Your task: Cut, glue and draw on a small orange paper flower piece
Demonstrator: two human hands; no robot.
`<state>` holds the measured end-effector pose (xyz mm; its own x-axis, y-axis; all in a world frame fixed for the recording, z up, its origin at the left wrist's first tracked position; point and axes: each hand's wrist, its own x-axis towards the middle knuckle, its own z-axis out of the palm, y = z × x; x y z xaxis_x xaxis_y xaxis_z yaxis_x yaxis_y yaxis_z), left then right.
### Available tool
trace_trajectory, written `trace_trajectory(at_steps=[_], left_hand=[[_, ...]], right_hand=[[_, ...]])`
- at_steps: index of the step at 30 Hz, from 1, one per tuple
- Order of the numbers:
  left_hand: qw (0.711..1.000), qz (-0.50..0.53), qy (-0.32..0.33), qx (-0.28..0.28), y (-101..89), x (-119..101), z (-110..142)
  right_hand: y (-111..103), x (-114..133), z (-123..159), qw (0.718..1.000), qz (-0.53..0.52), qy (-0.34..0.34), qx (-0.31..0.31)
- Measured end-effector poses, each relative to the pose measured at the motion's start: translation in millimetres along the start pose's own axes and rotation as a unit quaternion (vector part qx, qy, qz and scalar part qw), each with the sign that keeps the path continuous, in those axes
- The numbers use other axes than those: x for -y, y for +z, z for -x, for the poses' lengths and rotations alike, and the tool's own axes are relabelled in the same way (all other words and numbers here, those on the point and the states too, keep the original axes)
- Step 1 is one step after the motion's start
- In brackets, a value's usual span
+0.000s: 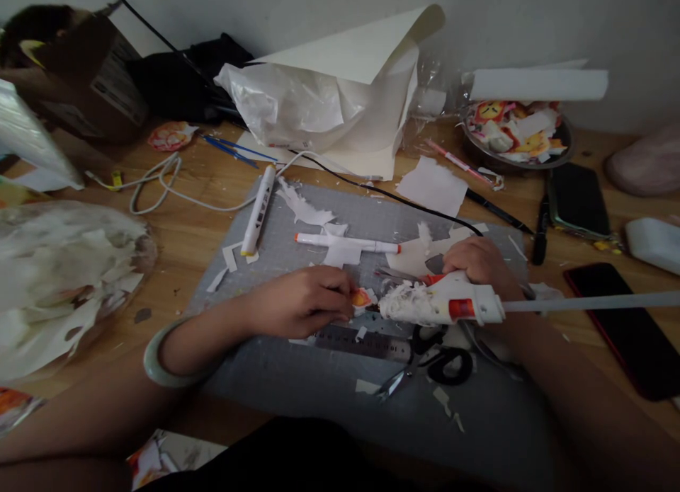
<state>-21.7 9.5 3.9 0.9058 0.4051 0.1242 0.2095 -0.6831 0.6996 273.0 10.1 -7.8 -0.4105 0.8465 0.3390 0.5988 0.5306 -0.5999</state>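
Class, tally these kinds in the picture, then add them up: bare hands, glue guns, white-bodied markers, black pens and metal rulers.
Hands: 2 (left hand, right hand)
Glue gun: 1
White-bodied markers: 2 (yellow-ended marker, orange-ended marker)
Black pens: 2
Metal ruler: 1
Total: 8

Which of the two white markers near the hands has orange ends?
The slimmer marker, lying nearly crosswise; the thicker marker to its left in the picture has yellow ends.
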Motion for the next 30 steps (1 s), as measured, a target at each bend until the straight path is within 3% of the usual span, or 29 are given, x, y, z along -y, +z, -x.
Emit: trace_trajectory(at_steps=[7,19,30], left_hand=[[1.000,-0.003,-0.013,-0.020,0.5,-2.9,0.5],[1.000,-0.008,-0.021,-0.020,-0.3,-3.7,0.5],[0.999,-0.029,-0.009,-0.027,-0.5,-4.9,-1.3]], right_hand=[[-0.4,3.7,-0.2,1.000,0.001,0.013,-0.008],[0.8,10.4,-0.3,0.972,0.161,-0.158,-0.057],[0.7,13.1,-1.1,0.973,0.165,-0.153,-0.059]])
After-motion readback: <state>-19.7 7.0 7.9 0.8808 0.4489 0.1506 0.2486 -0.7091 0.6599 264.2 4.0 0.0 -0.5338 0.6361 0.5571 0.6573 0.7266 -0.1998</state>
